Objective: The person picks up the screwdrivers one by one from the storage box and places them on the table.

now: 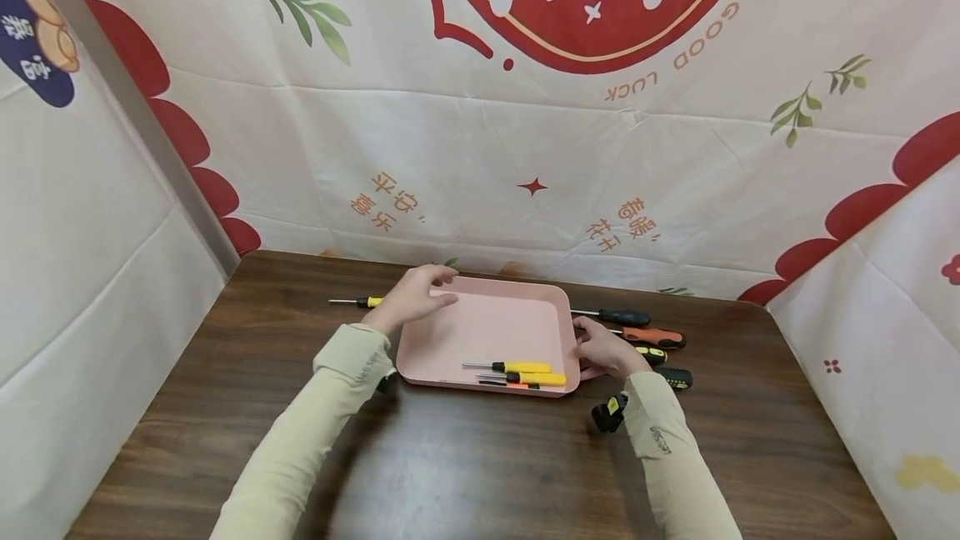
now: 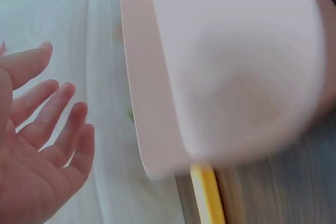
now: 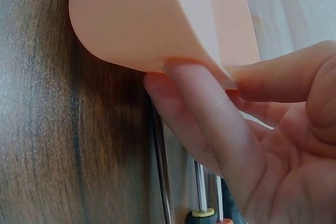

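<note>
A pink rectangular tray sits between the two hands, its near side holding two yellow-handled screwdrivers and a thin tool with an orange part. At the tray's right edge, the right hand pinches the rim; in the right wrist view its thumb lies at the rim and its fingers reach under the tray's wall. Over the far left corner, the left hand is spread with nothing in it. The left wrist view shows its fingers apart from the tray.
Left of the tray lies a yellow-handled screwdriver. To the right, several screwdrivers lie by the right hand, among them a black one and an orange one. A printed cloth hangs behind the brown wooden table.
</note>
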Available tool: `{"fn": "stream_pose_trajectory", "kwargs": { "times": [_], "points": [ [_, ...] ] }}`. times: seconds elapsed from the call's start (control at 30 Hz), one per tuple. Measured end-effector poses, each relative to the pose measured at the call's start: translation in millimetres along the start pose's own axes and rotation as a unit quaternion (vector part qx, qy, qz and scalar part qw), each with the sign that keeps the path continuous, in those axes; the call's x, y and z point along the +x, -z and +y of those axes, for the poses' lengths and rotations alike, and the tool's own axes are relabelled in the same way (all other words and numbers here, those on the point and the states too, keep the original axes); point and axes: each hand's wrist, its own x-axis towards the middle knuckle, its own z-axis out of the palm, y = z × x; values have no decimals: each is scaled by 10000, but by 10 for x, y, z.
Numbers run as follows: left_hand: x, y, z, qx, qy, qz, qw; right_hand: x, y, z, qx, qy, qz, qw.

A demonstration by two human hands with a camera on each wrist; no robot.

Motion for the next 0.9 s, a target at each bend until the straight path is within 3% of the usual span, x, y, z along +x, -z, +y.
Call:
{"fn": "stream_pose_trajectory", "kwargs": {
  "times": [0.37,0.5,0.9],
  "points": [
    [243,-375,494,-60,-216,-1340,9907,6,14,8,80,28,-96,9999],
    [309,-521,558,224,-389,-1581,9864,8,16,19,100,-5,-120,9999],
    [343,-793,663,651,101,-2426,9679,22,22,21,94,-30,-126,9999]
  ]
}}
